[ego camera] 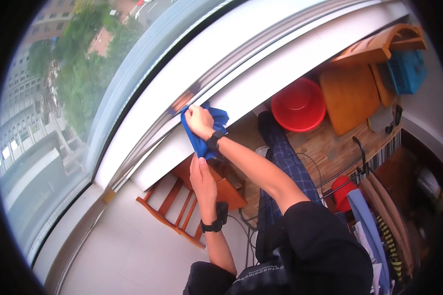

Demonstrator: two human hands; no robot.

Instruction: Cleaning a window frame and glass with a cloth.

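A blue cloth [216, 117] is bunched over the inner edge of the window's white sill, against the sliding track [221, 75]. My right hand [198, 120] is closed on the cloth and presses it at the track. Just below, my left hand [203, 175] pinches a hanging corner of the same cloth between thumb and fingers. A black band circles each wrist. The white window sill [258, 86] runs diagonally beneath the cloth. Beyond it, the window glass [107, 73] looks down from a height on trees and buildings.
Under the sill are a wooden chair [173, 206], a red basin [298, 105] and another wooden chair [349, 96]. A blue plastic crate [408, 72] sits by the far wall. To the right, clothes [373, 236] hang on a metal rack near a smaller red container [342, 193].
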